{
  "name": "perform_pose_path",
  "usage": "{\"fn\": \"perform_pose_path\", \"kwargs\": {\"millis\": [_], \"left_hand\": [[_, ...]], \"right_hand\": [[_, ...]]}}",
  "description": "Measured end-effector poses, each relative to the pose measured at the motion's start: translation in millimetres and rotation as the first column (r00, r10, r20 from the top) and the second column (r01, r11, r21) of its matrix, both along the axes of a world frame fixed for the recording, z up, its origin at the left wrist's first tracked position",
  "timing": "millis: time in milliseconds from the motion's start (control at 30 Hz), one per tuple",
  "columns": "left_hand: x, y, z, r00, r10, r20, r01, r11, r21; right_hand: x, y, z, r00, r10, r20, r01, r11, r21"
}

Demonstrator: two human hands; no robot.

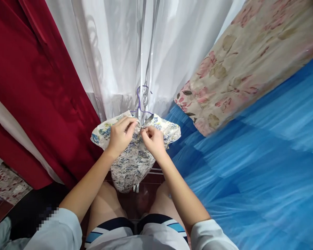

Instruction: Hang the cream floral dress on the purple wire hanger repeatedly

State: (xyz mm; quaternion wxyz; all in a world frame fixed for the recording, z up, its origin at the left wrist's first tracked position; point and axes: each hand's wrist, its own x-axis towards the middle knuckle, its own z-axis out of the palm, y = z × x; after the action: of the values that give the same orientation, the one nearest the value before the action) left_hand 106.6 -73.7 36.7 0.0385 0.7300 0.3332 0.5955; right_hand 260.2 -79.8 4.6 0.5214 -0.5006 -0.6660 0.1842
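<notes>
A short-sleeved floral dress (135, 159), white with blue and yellow print, hangs on a purple wire hanger (138, 97) in front of me. Both hands are at its neckline. My left hand (121, 136) has its fingers pinched together at the collar's left side, close to the middle. Against the centre of the neck, my right hand (153, 139) pinches the collar edge between thumb and forefinger. The fingertips of the two hands are only a short gap apart. Whatever small fastening may lie between them is too small to make out.
White curtains (114, 52) with hanging ribbons (146, 45) are behind the dress. Red cloth (49, 90) hangs at the left. On the right are a beige floral cloth (224, 76) and blue tulle (250, 166). A dark red tiled floor (152, 178) shows below.
</notes>
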Motion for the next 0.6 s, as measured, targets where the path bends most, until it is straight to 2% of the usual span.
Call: {"fn": "perform_pose_path", "kwargs": {"millis": [100,167,200,267,300,333,367,467,533,600], "left_hand": [[-30.7,13.2,-4.0,0.95,0.107,0.295,-0.108,0.994,-0.015],[-60.2,29.4,-13.4,0.84,0.137,0.525,-0.121,0.991,-0.065],[-74.2,38.3,-21.3,0.75,0.134,0.647,-0.079,0.99,-0.113],[-94.2,53.7,-44.1,0.496,0.173,0.851,0.103,0.961,-0.255],[-98.5,59.1,-58.3,0.382,0.225,0.897,0.212,0.923,-0.322],[-98.8,62.3,-73.5,0.308,0.284,0.908,0.305,0.875,-0.376],[-95.3,63.4,-89.2,0.276,0.334,0.901,0.375,0.826,-0.421],[-69.4,54.3,-129.9,0.307,0.387,0.869,0.499,0.712,-0.493],[-47.1,41.3,-145.4,0.353,0.36,0.864,0.577,0.643,-0.503],[-25.1,25.4,-148.7,0.39,0.296,0.872,0.641,0.592,-0.488]], "right_hand": [[-1.7,-0.1,-25.6,0.998,-0.01,0.058,0.013,0.998,-0.063],[-2.8,-6.5,-38.0,0.999,0.025,0.039,-0.021,0.995,-0.102],[-4.0,-10.8,-42.1,0.999,0.047,0.024,-0.044,0.992,-0.115],[-7.6,-19.6,-46.8,0.995,0.098,-0.005,-0.098,0.985,-0.141],[-9.8,-23.2,-48.5,0.992,0.123,-0.024,-0.125,0.98,-0.155],[-11.6,-26.1,-50.6,0.989,0.142,-0.051,-0.148,0.974,-0.168],[-12.5,-28.3,-53.6,0.984,0.153,-0.086,-0.166,0.969,-0.182],[-4.5,-32.7,-70.8,0.974,0.126,-0.187,-0.168,0.96,-0.226],[11.5,-37.2,-88.2,0.986,0.048,-0.157,-0.086,0.966,-0.242],[32.4,-44.8,-105.6,0.997,-0.047,-0.053,0.033,0.968,-0.249]]}}
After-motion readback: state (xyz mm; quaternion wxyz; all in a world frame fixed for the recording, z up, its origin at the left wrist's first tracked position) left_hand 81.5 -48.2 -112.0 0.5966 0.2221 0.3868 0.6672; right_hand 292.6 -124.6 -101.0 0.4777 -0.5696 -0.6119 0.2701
